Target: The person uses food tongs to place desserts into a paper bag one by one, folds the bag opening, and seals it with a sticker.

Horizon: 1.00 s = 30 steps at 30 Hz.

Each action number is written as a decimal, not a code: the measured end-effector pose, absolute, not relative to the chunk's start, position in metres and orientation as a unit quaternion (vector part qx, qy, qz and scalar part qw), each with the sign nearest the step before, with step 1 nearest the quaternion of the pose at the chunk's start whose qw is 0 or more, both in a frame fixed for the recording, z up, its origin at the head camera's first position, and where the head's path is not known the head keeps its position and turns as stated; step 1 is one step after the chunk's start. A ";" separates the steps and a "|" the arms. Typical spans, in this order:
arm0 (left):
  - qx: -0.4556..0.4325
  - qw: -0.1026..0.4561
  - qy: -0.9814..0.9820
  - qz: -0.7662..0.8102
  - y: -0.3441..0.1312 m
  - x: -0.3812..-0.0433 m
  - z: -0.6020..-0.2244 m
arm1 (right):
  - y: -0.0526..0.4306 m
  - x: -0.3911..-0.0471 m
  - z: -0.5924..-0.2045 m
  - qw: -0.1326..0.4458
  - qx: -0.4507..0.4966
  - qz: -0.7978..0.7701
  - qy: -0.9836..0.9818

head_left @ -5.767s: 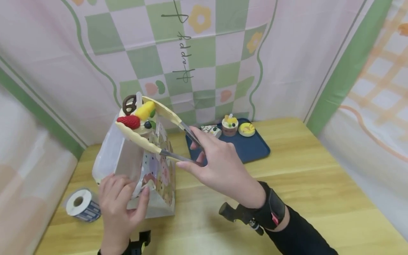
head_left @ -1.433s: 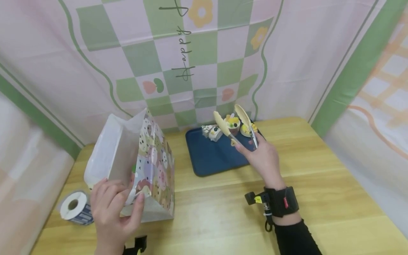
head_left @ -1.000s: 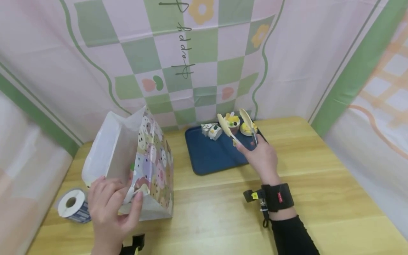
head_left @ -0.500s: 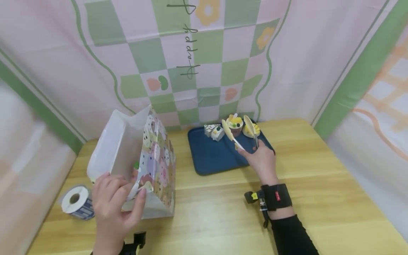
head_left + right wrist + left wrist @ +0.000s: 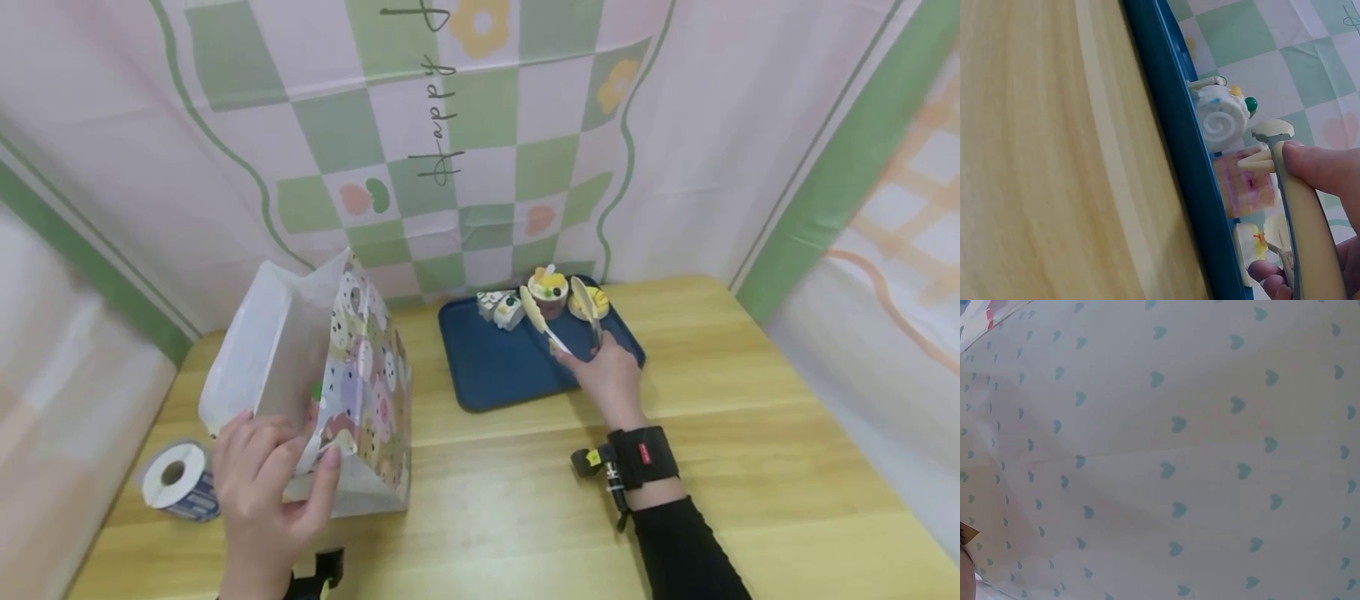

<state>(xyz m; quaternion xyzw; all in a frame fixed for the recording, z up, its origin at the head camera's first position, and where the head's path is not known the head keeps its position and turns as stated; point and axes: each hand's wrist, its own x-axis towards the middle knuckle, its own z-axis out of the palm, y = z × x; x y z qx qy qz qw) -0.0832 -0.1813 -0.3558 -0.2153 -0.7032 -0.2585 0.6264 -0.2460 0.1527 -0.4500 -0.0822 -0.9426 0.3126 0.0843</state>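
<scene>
Tongs (image 5: 533, 310) spread astride fruit-topped cup (image 5: 551, 287), upper right of centre in head view; main risk is snagging the yellow tart (image 5: 599, 300).
Hands well apart: right hand (image 5: 609, 379), right of centre, clamped on tongs; left hand (image 5: 262, 483), lower left, grips near rim of patterned bag (image 5: 378, 400). Cup stands at far edge of blue tray (image 5: 495, 367), white cake piece (image 5: 509, 313) just left, tart just right. Tong contact with cup: can't tell. Right tip overlaps tart in view, so squeezing or sweeping could nudge it. Off-centre or high grip would likely tip the cup or catch its tall topping. Loose squeeze could let it slip. Left-hand tug might fold the bag's rim or tilt the bag.
</scene>
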 end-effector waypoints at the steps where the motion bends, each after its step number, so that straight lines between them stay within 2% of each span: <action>1: -0.216 0.625 -0.703 -0.260 -0.183 -0.084 -0.358 | 0.152 -0.246 -0.450 0.084 -0.083 0.312 -0.943; 16: -0.222 0.630 -0.695 -0.267 -0.185 -0.086 -0.365 | 0.150 -0.247 -0.453 0.109 -0.073 0.289 -0.948; 30: -0.221 0.631 -0.693 -0.270 -0.184 -0.087 -0.365 | 0.151 -0.246 -0.451 0.101 -0.083 0.311 -0.941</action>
